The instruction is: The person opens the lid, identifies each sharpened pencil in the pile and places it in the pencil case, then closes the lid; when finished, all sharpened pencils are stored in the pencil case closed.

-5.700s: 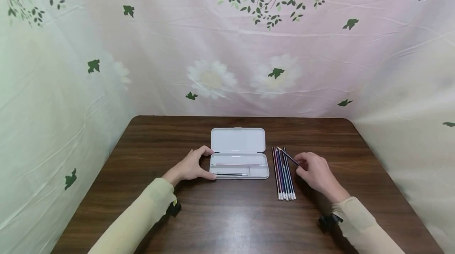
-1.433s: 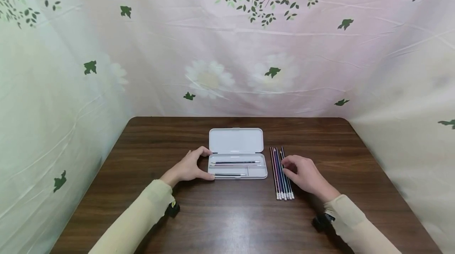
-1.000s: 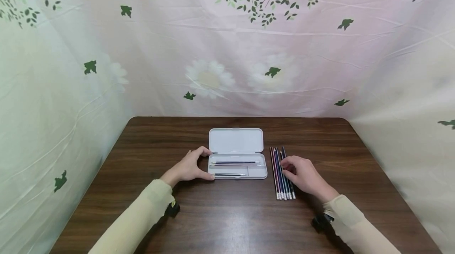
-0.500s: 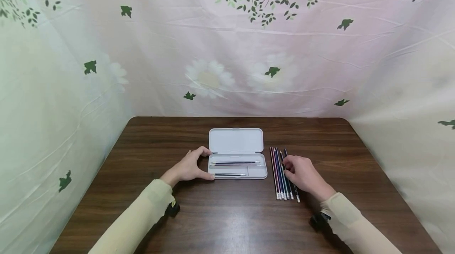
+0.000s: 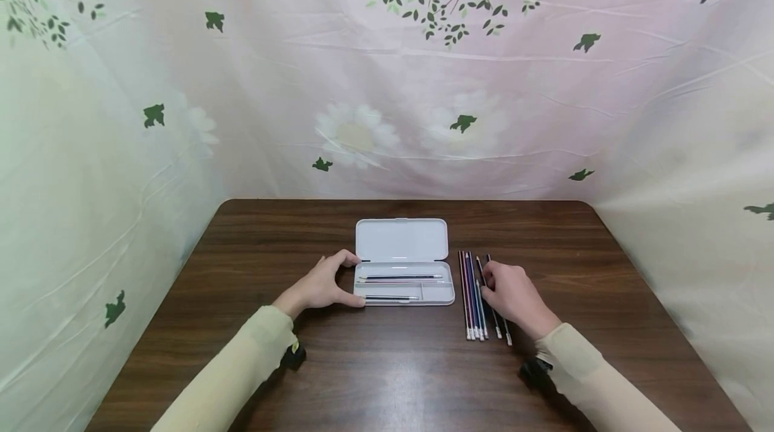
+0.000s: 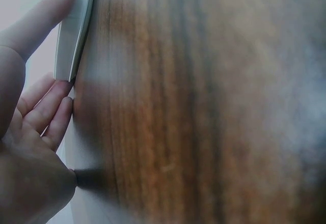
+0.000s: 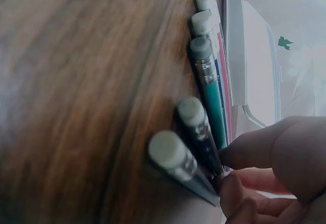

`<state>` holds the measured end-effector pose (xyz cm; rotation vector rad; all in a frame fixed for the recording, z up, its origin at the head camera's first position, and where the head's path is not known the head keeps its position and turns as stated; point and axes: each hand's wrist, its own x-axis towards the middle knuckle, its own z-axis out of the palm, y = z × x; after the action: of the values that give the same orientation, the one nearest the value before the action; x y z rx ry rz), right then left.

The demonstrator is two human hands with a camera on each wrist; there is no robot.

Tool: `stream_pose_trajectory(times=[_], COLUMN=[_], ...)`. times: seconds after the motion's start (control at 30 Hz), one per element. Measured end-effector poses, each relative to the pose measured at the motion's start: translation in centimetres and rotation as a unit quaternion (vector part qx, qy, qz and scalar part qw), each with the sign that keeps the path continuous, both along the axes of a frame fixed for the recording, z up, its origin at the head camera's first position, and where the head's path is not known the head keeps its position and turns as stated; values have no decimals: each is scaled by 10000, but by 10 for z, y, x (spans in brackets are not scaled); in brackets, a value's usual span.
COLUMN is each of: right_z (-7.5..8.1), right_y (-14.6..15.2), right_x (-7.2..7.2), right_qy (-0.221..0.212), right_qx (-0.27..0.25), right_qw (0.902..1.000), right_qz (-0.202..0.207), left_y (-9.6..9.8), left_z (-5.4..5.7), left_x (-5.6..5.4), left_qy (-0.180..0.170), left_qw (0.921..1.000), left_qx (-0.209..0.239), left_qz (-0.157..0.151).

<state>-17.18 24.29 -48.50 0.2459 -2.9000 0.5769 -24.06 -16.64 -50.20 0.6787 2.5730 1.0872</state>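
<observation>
A white pencil case (image 5: 438,293) lies with its lid (image 5: 402,239) folded back. Pencils (image 5: 404,277) lie in its long back compartment, and another dark pencil (image 5: 390,297) lies in the front left one. My left hand (image 5: 320,284) holds the case's left end, thumb at the front corner and fingers at the back. To the right of the case is a row of pencils (image 5: 471,304), erasers toward me. My right hand (image 5: 517,294) bends over its right side, thumb and fingertips pinching a dark pencil (image 7: 196,124). Another dark pencil (image 5: 506,332) lies apart at the far right.
Everything rests on a dark wood-grain table (image 5: 387,378). A printed cloth (image 5: 399,82) with leaves and flowers hangs behind it and along both sides. Each wrist wears a black camera strap.
A dark pencil from my right hand now lies in the case's back compartment. Two dark pencils have shifted right, away from the row. My left hand stays at the case.
</observation>
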Motion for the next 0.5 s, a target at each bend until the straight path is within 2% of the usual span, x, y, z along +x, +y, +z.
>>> stream_pose_trajectory(times=[0.23,0.5], right_z=[4,8], right_y=[-7,-8], right_x=[-5,-12], right_qy=[-288,-370], right_qx=[62,202], right_qw=[9986,9963], right_qz=[-447,-747], left_y=[1,3], left_z=[2,3], left_x=[0,-3], left_qy=[-55,-44], left_qw=[10000,10000], left_qx=[32,20], left_qz=[48,79])
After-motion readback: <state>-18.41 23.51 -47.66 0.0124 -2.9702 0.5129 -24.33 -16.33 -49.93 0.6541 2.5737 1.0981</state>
